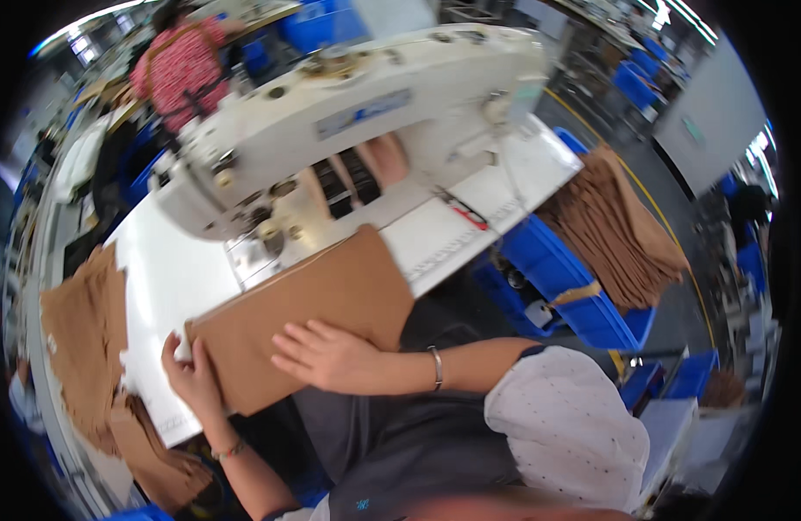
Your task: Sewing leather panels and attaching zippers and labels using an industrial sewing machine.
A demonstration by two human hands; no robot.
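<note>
A folded piece of brown fabric (309,317) lies across the front of the white sewing machine table, its near edge over my lap. My right hand (335,356) rests flat on it with the fingers stretched out. At the fabric's left edge is my left hand (194,382), thumb against the cloth and fingers apart from it, with white tabletop showing between. Just beyond the fabric stands a large white sewing machine (357,113); its needle area (266,234) is near the fabric's far edge.
Brown fabric pieces (88,339) hang over the table's left side. Red-handled snips (465,213) lie on the table at right. A blue bin (574,282) beside it holds stacked brown pieces (604,226). Another person (183,69) in a red patterned top is at far left.
</note>
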